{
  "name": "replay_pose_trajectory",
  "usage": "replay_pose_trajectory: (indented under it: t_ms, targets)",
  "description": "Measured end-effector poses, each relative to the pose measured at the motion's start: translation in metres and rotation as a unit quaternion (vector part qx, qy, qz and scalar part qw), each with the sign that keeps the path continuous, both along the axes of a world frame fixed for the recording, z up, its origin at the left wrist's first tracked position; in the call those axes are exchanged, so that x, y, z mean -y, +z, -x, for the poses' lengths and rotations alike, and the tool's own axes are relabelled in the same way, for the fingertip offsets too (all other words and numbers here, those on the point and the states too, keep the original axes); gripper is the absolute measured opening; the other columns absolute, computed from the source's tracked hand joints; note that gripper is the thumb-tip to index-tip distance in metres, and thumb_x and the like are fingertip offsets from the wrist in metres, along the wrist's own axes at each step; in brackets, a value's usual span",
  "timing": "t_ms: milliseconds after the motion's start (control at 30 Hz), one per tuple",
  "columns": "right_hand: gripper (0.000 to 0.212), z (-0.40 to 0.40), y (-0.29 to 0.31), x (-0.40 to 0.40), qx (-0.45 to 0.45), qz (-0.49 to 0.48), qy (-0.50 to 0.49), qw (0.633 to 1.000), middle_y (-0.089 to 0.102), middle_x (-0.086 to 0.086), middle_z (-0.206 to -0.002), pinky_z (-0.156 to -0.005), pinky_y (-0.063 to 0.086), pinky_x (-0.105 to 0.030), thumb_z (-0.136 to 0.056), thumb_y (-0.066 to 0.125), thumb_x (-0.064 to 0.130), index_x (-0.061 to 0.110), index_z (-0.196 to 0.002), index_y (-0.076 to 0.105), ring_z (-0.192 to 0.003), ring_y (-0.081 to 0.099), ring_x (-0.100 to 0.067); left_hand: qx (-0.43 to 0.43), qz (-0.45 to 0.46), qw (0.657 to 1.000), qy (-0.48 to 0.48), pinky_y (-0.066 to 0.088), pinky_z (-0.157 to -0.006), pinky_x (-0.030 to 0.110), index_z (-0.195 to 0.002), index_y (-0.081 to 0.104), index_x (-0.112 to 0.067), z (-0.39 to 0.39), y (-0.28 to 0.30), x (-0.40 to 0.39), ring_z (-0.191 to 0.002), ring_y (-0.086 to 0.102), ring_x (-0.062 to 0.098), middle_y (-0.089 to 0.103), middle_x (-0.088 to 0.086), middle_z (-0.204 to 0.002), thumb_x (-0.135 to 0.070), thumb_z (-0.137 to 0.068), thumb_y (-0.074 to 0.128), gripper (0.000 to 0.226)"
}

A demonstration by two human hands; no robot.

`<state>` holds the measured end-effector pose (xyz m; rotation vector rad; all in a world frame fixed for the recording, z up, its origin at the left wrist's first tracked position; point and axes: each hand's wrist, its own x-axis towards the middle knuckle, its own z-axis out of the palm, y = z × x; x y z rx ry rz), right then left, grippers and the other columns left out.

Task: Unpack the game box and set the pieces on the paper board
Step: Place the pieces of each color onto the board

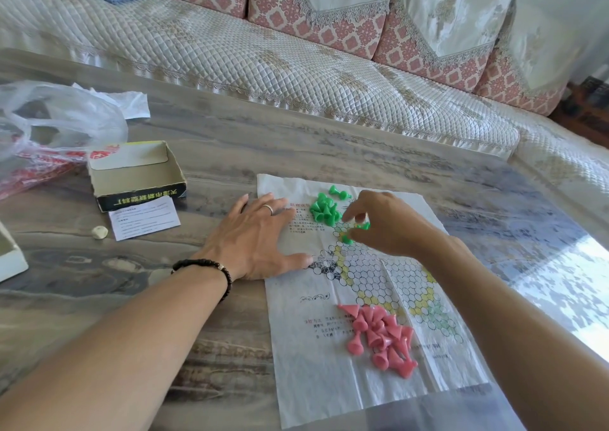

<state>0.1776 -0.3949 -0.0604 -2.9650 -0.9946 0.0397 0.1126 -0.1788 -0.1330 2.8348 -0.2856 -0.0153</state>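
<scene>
On a marbled table before a quilted sofa, the emptied game box sits at far left, well apart from the paper board. The left hand lies flat, fingers spread, pinning the board's left edge. A heap of green pieces rests just left of the right hand, which reaches in from the right, fingertips pinching a green piece over the printed circles. Pink pieces lie heaped nearer the person.

One box, one die
</scene>
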Motion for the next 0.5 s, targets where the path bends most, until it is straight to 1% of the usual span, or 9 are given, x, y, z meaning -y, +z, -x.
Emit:
replay_pose_trajectory:
  t_ms: [67,100,167,300,433,500]
  targets:
    - [0.022,-0.007,0.007,0.002,0.004,-0.057,-0.022,0.998,0.060,0.005,-0.097,-0.068,0.039,-0.008,-0.090,0.064,0.022,0.016,-0.111,0.067,-0.079,0.053,-0.003,-0.004,0.002,1.000,-0.001,-0.003,-0.119,0.045,-0.151,0.021,-0.027,0.000,-0.001,0.000,-0.148,-0.002,0.013,0.010,-0.005,-0.161,-0.086,-0.069,0.028,0.101]
    - [0.021,-0.013,0.010,0.003,0.008,-0.079,-0.035,0.996,0.063,0.003,-0.098,-0.066,0.036,-0.005,-0.091,0.062,0.020,0.014,-0.110,0.068,-0.078,0.053,-0.001,-0.006,0.003,1.000,-0.002,-0.003,-0.119,0.045,-0.151,0.020,-0.026,-0.001,-0.001,0.000,-0.148,-0.002,0.012,0.009,-0.005,-0.161,-0.086,-0.068,0.027,0.102]
    - [0.018,-0.027,0.011,0.004,0.012,-0.105,-0.060,0.993,0.069,0.000,-0.100,-0.067,0.036,-0.004,-0.092,0.058,0.014,0.010,-0.106,0.070,-0.079,0.057,-0.004,-0.007,0.004,1.000,-0.002,-0.004,-0.119,0.045,-0.152,0.018,-0.026,-0.002,-0.002,0.000,-0.148,-0.002,0.012,0.008,-0.005,-0.161,-0.086,-0.068,0.028,0.104]
    - [0.019,-0.052,0.000,0.003,0.005,-0.119,-0.105,0.987,0.071,-0.005,-0.100,-0.068,0.042,-0.011,-0.090,0.057,0.008,0.008,-0.103,0.071,-0.083,0.063,-0.013,-0.002,0.008,1.000,0.001,-0.004,-0.119,0.044,-0.152,0.019,-0.025,-0.002,-0.003,0.000,-0.147,-0.002,0.011,0.008,-0.006,-0.161,-0.086,-0.069,0.031,0.104]
    - [0.023,-0.067,-0.013,-0.006,0.019,-0.107,-0.123,0.986,0.069,-0.006,-0.110,-0.079,0.046,-0.021,-0.090,0.058,0.009,0.008,-0.110,0.069,-0.095,0.064,-0.016,0.001,0.016,1.000,0.002,-0.004,-0.119,0.044,-0.152,0.020,-0.025,-0.003,-0.004,0.001,-0.147,-0.002,0.010,0.009,-0.006,-0.161,-0.084,-0.074,0.038,0.099]
    - [0.025,-0.070,-0.018,-0.011,0.007,-0.098,-0.120,0.988,0.069,-0.006,-0.109,-0.085,0.048,-0.025,-0.090,0.061,0.012,0.010,-0.113,0.068,-0.098,0.063,-0.018,0.005,0.020,1.000,0.004,-0.004,-0.119,0.044,-0.152,0.021,-0.026,-0.003,-0.005,0.000,-0.147,-0.002,0.009,0.010,-0.006,-0.161,-0.084,-0.073,0.038,0.099]
